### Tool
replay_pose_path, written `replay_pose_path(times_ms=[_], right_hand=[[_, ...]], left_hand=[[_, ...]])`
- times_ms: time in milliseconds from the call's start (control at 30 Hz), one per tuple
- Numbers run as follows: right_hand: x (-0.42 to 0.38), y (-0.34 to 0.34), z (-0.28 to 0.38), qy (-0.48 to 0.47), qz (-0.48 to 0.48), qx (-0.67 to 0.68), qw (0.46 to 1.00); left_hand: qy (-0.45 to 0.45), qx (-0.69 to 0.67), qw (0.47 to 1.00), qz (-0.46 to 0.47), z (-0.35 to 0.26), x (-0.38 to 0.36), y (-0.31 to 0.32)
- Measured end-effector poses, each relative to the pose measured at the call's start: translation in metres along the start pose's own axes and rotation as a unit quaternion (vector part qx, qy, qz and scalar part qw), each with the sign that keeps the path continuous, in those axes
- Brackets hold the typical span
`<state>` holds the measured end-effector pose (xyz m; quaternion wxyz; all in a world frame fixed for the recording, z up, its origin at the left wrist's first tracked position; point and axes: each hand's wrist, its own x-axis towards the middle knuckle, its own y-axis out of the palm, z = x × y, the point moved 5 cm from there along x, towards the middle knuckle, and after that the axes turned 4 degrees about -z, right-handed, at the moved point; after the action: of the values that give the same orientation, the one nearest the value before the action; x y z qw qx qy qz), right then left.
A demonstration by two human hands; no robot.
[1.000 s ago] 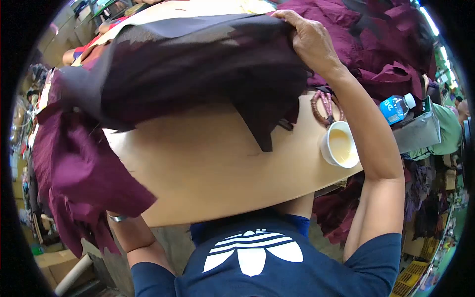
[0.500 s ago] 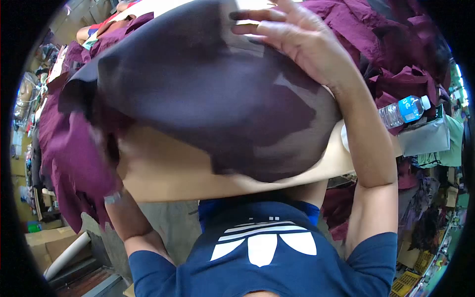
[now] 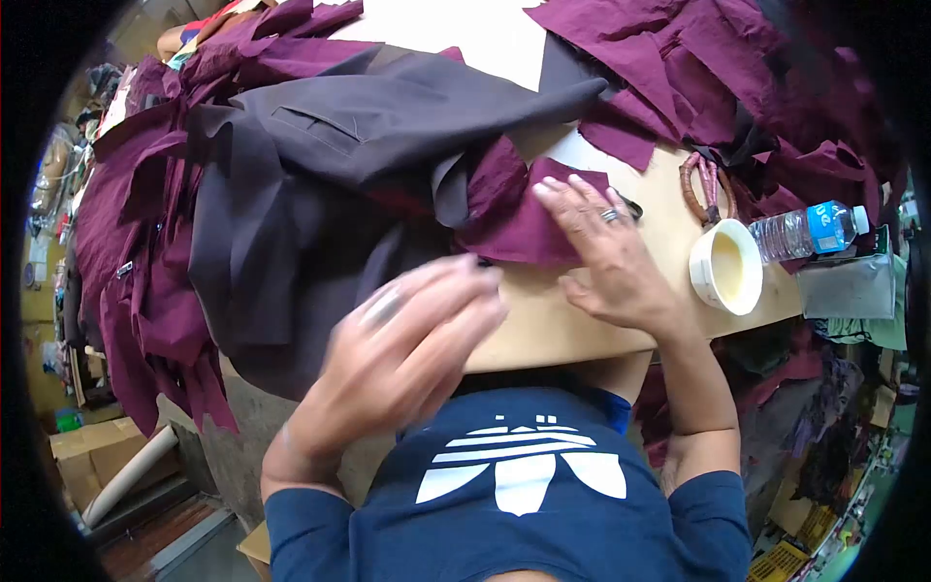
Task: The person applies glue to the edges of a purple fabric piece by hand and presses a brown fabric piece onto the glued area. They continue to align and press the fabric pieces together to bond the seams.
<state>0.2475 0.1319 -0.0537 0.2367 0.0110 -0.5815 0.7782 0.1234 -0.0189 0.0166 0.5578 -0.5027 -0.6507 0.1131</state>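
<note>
Dark cloth (image 3: 325,155): raised and blurred 0.5 s ago, now down in folds on the bench (image 3: 553,335).
Left hand (image 3: 412,344): has come from the left side to the cloth's near edge; fingers bent, blurred by motion; whether it grips anything, I cannot tell.
Right hand (image 3: 616,257): lower and nearer the body than before; released, fingers spread, fingertips over the maroon piece (image 3: 519,238), contact unclear.
Cloth to hands: beyond the left hand, and left of the right hand.
Maroon piece: emerges from under the dark cloth; whether the 2 are joined is hidden.
Small dark thing (image 3: 634,209): just beside the right fingers, too little showing to name.
Cup (image 3: 706,274): right of the right hand, near the bottle (image 3: 786,238).
Maroon pile (image 3: 679,58): at far right, cut off by the dark lens edge.
</note>
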Motion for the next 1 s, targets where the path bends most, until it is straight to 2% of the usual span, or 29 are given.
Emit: replay_pose_path(times_ms=[67, 133, 233, 267, 333, 400, 433, 467, 500, 533, 567, 600, 633, 667, 700, 733, 800, 867, 933, 1000], right_hand=[[-0.001, 0.025, 0.004, -0.025, -0.033, -0.11, 0.993], [-0.002, 0.034, -0.01, -0.025, -0.081, -0.114, 0.99], [0.001, -0.018, 0.006, -0.053, -0.188, -0.038, 0.98], [0.001, -0.038, 0.017, -0.07, -0.212, -0.04, 0.974], [0.0, -0.071, 0.026, -0.092, -0.269, -0.035, 0.958], [0.006, -0.098, 0.02, -0.07, -0.31, -0.009, 0.948], [0.014, -0.094, 0.015, -0.043, -0.281, -0.018, 0.959], [0.025, -0.088, 0.01, -0.015, -0.252, -0.026, 0.967], [0.036, -0.082, 0.0, 0.013, -0.22, -0.034, 0.975], [0.049, -0.072, -0.017, -0.007, -0.23, -0.037, 0.972], [0.06, -0.065, -0.024, -0.051, -0.252, -0.031, 0.966], [0.066, -0.058, -0.025, -0.094, -0.273, -0.024, 0.957], [0.068, -0.049, -0.024, -0.113, -0.269, -0.047, 0.955], [0.069, -0.038, -0.024, -0.133, -0.265, -0.07, 0.952], [0.063, -0.026, -0.019, -0.199, -0.286, -0.115, 0.93], [0.053, -0.012, -0.023, -0.161, -0.248, -0.078, 0.952], [0.028, 0.017, -0.045, -0.071, -0.16, -0.002, 0.985], [0.018, 0.027, -0.048, -0.094, -0.152, -0.011, 0.984], [0.014, 0.03, -0.056, -0.077, -0.147, 0.008, 0.986], [0.021, 0.029, -0.074, -0.029, -0.144, 0.054, 0.988]], left_hand=[[-0.038, -0.032, 0.997, 0.055, 0.03, -0.002, 0.052], [-0.064, -0.005, 0.992, 0.104, 0.056, -0.006, 0.086], [-0.051, 0.076, 0.995, 0.029, 0.076, 0.0, 0.096], [-0.045, 0.081, 0.995, -0.04, 0.084, 0.006, 0.096], [-0.017, 0.267, 0.961, -0.064, 0.087, 0.023, 0.078], [-0.101, 0.286, 0.946, -0.117, 0.124, 0.02, 0.058], [-0.135, 0.267, 0.949, -0.096, 0.139, 0.016, 0.053], [-0.112, 0.275, 0.952, -0.07, 0.145, 0.014, 0.049], [-0.077, 0.276, 0.954, -0.091, 0.148, 0.013, 0.041], [-0.107, 0.385, 0.916, -0.041, 0.159, 0.01, 0.029], [-0.058, 0.444, 0.89, -0.087, 0.168, 0.009, 0.01], [-0.061, 0.506, 0.853, -0.109, 0.168, 0.011, -0.013], [-0.063, 0.51, 0.845, -0.146, 0.156, 0.015, -0.032], [-0.066, 0.503, 0.851, -0.14, 0.143, 0.014, -0.045], [-0.027, 0.517, 0.851, -0.083, 0.127, 0.012, -0.043], [0.01, 0.529, 0.848, -0.025, 0.109, 0.008, -0.036], [0.077, 0.428, 0.891, 0.129, 0.085, -0.024, -0.003], [0.058, 0.391, 0.887, 0.239, 0.075, -0.063, 0.03], [-0.03, 0.356, 0.904, 0.237, 0.067, -0.063, 0.042], [-0.043, 0.348, 0.901, 0.254, 0.068, -0.055, 0.053]])
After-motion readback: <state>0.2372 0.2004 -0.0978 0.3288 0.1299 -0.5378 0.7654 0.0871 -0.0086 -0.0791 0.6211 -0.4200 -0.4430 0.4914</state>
